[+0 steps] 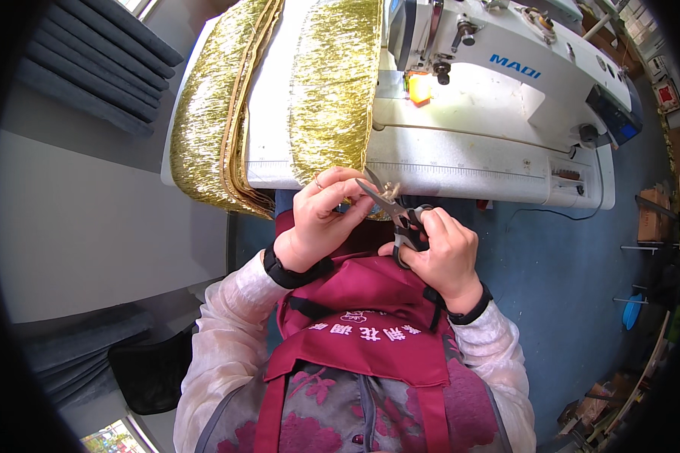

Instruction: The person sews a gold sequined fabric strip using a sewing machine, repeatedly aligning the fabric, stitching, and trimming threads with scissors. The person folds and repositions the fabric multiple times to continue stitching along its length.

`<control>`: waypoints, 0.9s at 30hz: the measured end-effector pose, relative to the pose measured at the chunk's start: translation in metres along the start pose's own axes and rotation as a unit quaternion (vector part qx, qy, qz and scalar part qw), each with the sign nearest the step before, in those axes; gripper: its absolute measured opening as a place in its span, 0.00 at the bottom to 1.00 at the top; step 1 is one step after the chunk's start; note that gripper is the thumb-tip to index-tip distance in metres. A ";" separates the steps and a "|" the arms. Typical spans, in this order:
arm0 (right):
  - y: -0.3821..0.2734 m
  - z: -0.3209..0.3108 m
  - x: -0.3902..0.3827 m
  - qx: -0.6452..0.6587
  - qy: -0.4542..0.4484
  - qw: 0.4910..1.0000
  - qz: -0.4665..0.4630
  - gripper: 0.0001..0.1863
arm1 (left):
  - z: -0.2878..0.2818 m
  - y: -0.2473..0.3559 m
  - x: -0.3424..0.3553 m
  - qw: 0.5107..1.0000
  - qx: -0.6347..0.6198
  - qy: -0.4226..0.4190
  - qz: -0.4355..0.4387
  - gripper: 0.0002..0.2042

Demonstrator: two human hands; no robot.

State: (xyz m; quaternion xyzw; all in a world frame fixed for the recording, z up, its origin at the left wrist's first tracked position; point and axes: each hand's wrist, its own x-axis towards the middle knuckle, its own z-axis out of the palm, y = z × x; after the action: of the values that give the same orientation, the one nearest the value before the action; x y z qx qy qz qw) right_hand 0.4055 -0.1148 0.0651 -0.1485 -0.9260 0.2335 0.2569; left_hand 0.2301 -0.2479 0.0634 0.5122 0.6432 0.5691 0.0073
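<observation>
Strips of shiny gold fringe lie over the front of the white machine table (468,175): a folded stack (202,121) on the left and a flat band (329,90) beside it. My left hand (319,219) is closed, pinching the near end of the flat band at the table's edge. My right hand (440,253) grips black and grey scissors (394,210), whose blades reach up to my left fingertips, beside a small frayed bit (391,189). Exactly what sits between the blades is too small to tell.
A white sewing machine (529,75) stands at the back right, with a yellow-orange piece (419,88) under its head and a cable hanging over the edge. A black chair (147,370) is at lower left; cardboard boxes (652,215) and a blue basin (632,309) are at far right.
</observation>
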 end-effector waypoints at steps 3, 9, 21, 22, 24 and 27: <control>0.000 -0.001 -0.001 0.021 -0.002 1.000 0.008 0.29 | 0.000 0.000 -0.001 1.000 0.003 -0.001 0.007 0.10; 0.009 -0.008 -0.002 0.026 0.042 0.999 -0.016 0.22 | -0.001 0.003 0.000 1.000 0.028 -0.005 0.012 0.10; 0.015 -0.018 -0.008 0.011 -0.052 0.998 0.036 0.38 | -0.006 -0.004 -0.011 0.998 0.004 -0.018 0.054 0.12; 0.013 -0.017 -0.008 0.018 -0.054 0.998 0.032 0.38 | -0.006 -0.004 -0.012 0.999 -0.011 -0.019 0.039 0.11; 0.011 -0.015 -0.004 0.032 -0.059 0.997 0.027 0.38 | -0.005 -0.005 -0.013 0.999 -0.041 -0.020 0.009 0.11; 0.008 -0.016 0.002 0.025 -0.057 0.998 0.010 0.36 | -0.004 -0.006 -0.013 0.996 -0.084 -0.019 -0.023 0.11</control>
State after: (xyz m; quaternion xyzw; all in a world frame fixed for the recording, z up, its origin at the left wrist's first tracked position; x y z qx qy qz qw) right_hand 0.4135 -0.1018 0.0737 -0.1377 -0.9314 0.2672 0.2051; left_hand 0.2302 -0.2587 0.0531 0.5058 0.6042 0.6110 0.0760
